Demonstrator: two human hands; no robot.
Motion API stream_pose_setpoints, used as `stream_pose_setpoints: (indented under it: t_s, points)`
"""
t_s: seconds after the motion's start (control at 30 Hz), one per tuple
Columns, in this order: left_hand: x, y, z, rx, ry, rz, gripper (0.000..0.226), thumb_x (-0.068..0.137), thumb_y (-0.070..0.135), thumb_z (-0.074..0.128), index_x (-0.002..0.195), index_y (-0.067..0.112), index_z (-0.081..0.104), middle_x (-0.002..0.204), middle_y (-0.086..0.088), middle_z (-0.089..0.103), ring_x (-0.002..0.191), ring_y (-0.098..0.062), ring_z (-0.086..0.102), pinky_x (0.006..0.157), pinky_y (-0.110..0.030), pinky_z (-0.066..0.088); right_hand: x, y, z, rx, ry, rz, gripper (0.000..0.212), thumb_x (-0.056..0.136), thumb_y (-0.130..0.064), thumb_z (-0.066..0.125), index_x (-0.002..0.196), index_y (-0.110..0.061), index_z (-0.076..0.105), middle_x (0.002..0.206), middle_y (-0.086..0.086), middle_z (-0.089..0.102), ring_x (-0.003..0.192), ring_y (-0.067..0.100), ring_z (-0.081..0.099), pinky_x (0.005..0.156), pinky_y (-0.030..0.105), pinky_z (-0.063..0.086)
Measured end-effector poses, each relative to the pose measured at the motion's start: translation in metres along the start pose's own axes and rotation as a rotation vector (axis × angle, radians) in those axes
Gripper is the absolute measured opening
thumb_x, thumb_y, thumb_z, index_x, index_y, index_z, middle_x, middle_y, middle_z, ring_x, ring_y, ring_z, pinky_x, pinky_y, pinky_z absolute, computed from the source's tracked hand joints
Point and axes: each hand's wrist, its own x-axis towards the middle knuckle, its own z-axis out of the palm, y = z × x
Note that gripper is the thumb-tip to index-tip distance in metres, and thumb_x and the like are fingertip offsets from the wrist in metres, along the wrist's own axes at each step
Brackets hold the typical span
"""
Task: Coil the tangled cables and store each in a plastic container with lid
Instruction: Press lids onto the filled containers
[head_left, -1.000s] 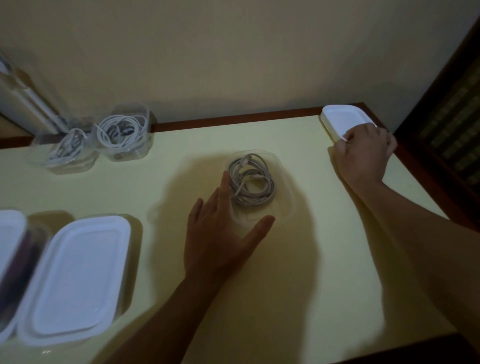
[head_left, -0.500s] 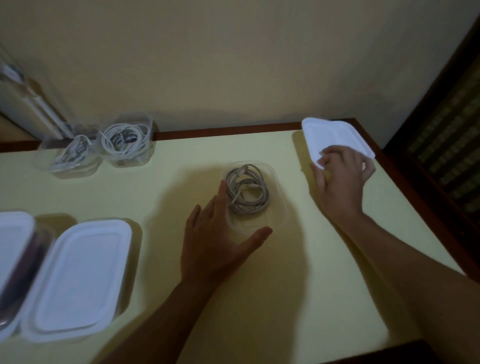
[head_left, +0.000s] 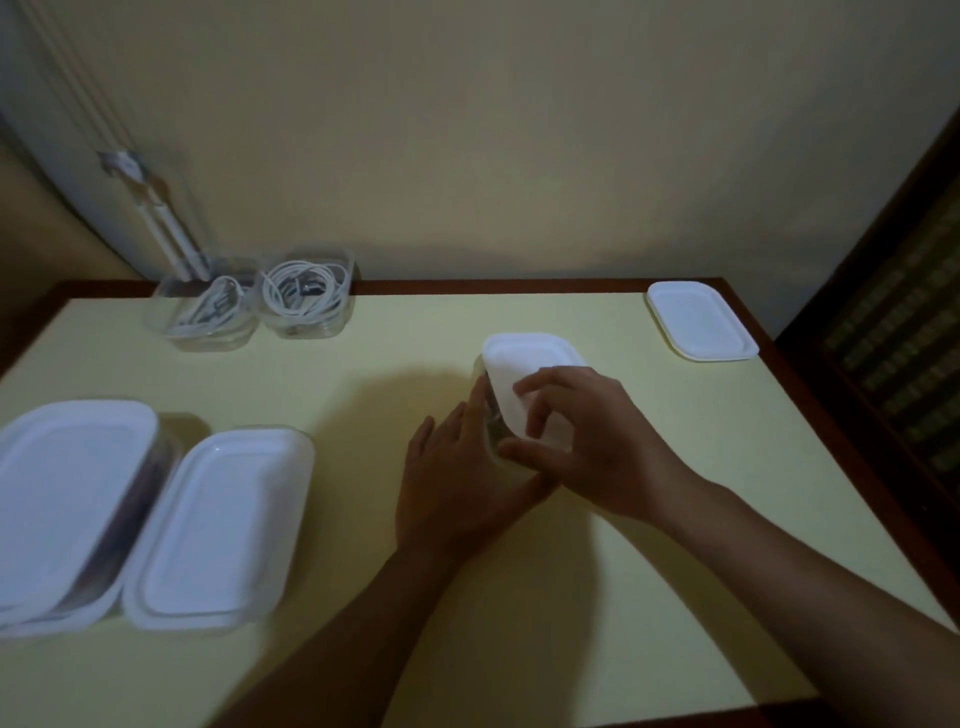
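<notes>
Right hand (head_left: 597, 441) grips white lid (head_left: 530, 358), tilted over clear container (head_left: 491, 421), centre. Left hand (head_left: 457, 483), fingers straight, rests against the container's left side. Second lid (head_left: 701, 319) far right.

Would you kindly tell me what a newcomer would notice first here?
At mid-table, the right hand holds a white lid over a clear container that the left hand steadies. Two closed containers sit near left, two open containers of white cables far left, a spare lid far right.
</notes>
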Motion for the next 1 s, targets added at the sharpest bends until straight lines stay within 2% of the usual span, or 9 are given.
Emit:
stream_pose_setpoints:
  t_s: [0.1,0.17,0.23,0.3,0.37,0.6,0.8,0.9,1.0]
  points:
    - [0.000,-0.001,0.000,0.024,0.014,-0.006,0.115,0.067,0.100,0.025,0.159,0.031,0.012,0.157,0.012,0.040,0.142,-0.009,0.039,0.121,-0.045,0.023,0.008,-0.005,-0.002,0.023,0.010,0.052,0.043,0.084,-0.066,0.053,0.083,-0.026,0.067,0.126,-0.011,0.066,0.117,0.011,0.055,0.097,0.040,0.046]
    - [0.000,-0.002,0.002,0.029,0.020,-0.007,0.119,0.065,0.102,0.026,0.159,0.031,0.010,0.158,0.011,0.038,0.144,-0.009,0.037,0.121,-0.045,0.024,0.018,0.003,-0.003,-0.078,0.020,0.096,0.042,0.091,-0.061,0.051,0.107,-0.026,0.067,0.145,-0.006,0.054,0.133,0.016,0.044,0.109,0.044,0.040]
    - [-0.001,-0.003,0.003,0.019,0.018,-0.007,0.120,0.065,0.102,0.029,0.159,0.031,0.010,0.160,0.012,0.035,0.145,-0.009,0.035,0.122,-0.046,0.023,0.031,0.016,0.001,-0.240,-0.109,0.167,0.058,0.095,-0.063,0.046,0.143,-0.029,0.050,0.164,-0.001,0.028,0.150,0.023,0.023,0.120,0.045,0.025]
    - [-0.001,-0.004,0.004,-0.003,0.030,-0.003,0.117,0.066,0.101,0.032,0.159,0.032,0.014,0.159,0.011,0.036,0.145,-0.009,0.036,0.122,-0.046,0.024,0.041,0.027,0.011,-0.344,-0.242,0.211,0.074,0.096,-0.069,0.034,0.159,-0.032,0.023,0.170,0.003,0.008,0.156,0.028,0.006,0.123,0.048,0.014]
    - [-0.003,-0.004,0.004,-0.013,0.050,0.008,0.114,0.068,0.099,0.035,0.157,0.031,0.020,0.158,0.009,0.039,0.143,-0.009,0.039,0.121,-0.044,0.026,0.045,0.030,0.022,-0.412,-0.290,0.207,0.076,0.096,-0.070,0.024,0.161,-0.032,0.014,0.170,0.005,0.003,0.156,0.032,0.001,0.123,0.052,0.011]
    - [-0.003,-0.005,0.005,-0.052,0.022,-0.006,0.113,0.067,0.101,0.031,0.157,0.032,0.023,0.157,0.009,0.040,0.143,-0.010,0.040,0.120,-0.046,0.028,0.041,0.029,0.030,-0.471,-0.283,0.219,0.081,0.090,-0.072,0.011,0.160,-0.032,0.011,0.170,0.005,0.003,0.156,0.031,0.001,0.123,0.054,0.012]
    - [-0.003,-0.007,0.007,-0.087,0.044,-0.015,0.110,0.076,0.093,0.037,0.158,0.022,0.021,0.147,0.003,0.054,0.127,-0.015,0.057,0.111,-0.043,0.043,0.032,0.029,0.035,-0.428,-0.270,0.212,0.098,0.078,-0.085,-0.009,0.161,-0.035,0.007,0.171,0.002,-0.002,0.156,0.029,-0.002,0.123,0.054,0.014]
    - [-0.004,-0.006,0.004,-0.118,0.037,-0.029,0.102,0.080,0.092,0.027,0.158,0.026,0.021,0.146,0.004,0.054,0.127,-0.014,0.056,0.116,-0.043,0.037,0.026,0.027,0.035,-0.375,-0.283,0.237,0.087,0.085,-0.079,0.003,0.161,-0.036,0.006,0.170,0.000,-0.005,0.156,0.027,-0.004,0.122,0.054,0.014]
    - [-0.005,-0.005,0.001,-0.148,0.025,-0.042,0.087,0.089,0.083,0.022,0.158,0.029,0.023,0.142,0.007,0.059,0.125,-0.011,0.057,0.117,-0.044,0.033,0.023,0.021,0.034,-0.385,-0.300,0.254,0.085,0.086,-0.076,0.004,0.161,-0.036,0.002,0.170,-0.001,-0.010,0.156,0.027,-0.008,0.123,0.053,0.012]
